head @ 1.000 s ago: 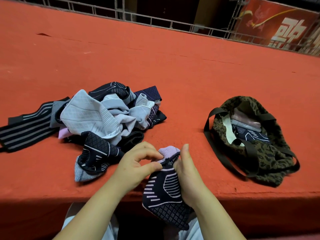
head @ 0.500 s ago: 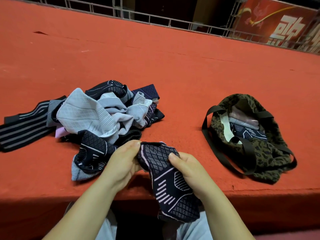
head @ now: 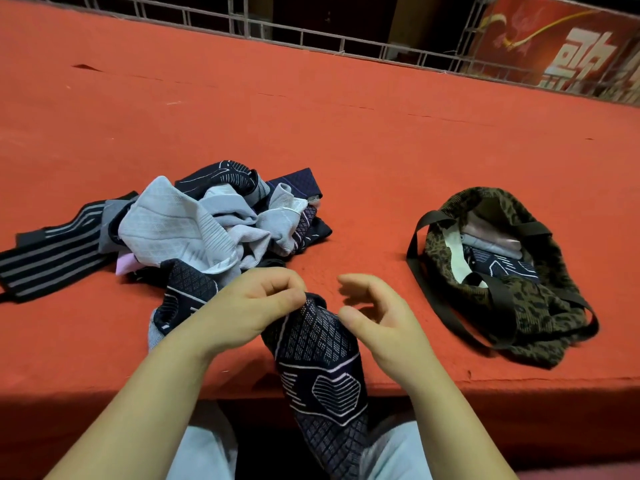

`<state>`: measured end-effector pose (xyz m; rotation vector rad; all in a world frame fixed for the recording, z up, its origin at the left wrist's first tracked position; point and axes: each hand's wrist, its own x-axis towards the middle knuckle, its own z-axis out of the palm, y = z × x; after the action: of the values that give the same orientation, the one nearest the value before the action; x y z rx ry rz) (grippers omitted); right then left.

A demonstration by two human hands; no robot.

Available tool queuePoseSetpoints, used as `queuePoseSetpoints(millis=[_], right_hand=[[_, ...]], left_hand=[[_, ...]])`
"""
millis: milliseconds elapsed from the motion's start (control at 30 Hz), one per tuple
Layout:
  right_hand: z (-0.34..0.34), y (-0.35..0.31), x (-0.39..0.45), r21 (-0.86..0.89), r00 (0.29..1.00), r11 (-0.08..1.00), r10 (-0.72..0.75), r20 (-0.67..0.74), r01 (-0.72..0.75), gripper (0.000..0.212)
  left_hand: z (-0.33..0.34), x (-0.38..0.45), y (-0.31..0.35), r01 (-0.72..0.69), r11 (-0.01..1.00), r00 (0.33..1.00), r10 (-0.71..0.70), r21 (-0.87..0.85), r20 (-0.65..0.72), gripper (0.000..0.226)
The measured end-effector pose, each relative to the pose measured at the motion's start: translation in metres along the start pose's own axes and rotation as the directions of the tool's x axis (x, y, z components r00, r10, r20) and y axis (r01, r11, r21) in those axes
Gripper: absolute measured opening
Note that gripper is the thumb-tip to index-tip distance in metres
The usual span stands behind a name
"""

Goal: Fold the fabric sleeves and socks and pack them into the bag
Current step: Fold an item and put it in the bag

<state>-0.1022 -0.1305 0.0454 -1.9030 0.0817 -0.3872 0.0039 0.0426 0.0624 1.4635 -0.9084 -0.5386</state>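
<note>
Left hand (head: 256, 306): fingers curled, pinching the top edge of the dark patterned sleeve (head: 318, 372) just above the worktop's near edge.
Right hand (head: 377, 317): fingers loosely curled and apart from the thumb, holding nothing; it sits just beside the sleeve's right edge, and whether it touches the fabric cannot be told.
Dark patterned sleeve: navy knit with a white diamond mesh and a hexagon line motif; it hangs from the left hand down over the worktop edge toward the person's lap.
Pile of garments (head: 194, 230): a loose heap of pale grey and dark sleeves and socks on the worktop, left of the hands; a dark striped piece (head: 52, 251) trails out to its left.
Bag (head: 502, 275): leopard-print with dark straps, lying open on the right, well apart from the pile, folded pieces visible inside.
Worktop (head: 346, 133): covered in red cloth.
</note>
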Motion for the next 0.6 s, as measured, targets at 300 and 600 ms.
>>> queuePoseSetpoints(millis=[300, 600], right_hand=[[0.003, -0.026, 0.022, -0.041, 0.985, 0.986, -0.158, 0.076, 0.161, 0.003], [-0.007, -0.042, 0.013, 0.545, 0.94, 0.836, -0.14, 0.312, -0.057, 0.022]], left_hand=[[-0.004, 0.009, 0.017, -0.128, 0.991, 0.992, 0.129, 0.033, -0.016, 0.017], [-0.013, 0.0, 0.01, -0.095, 0.993, 0.989, 0.087, -0.065, -0.12, 0.017]])
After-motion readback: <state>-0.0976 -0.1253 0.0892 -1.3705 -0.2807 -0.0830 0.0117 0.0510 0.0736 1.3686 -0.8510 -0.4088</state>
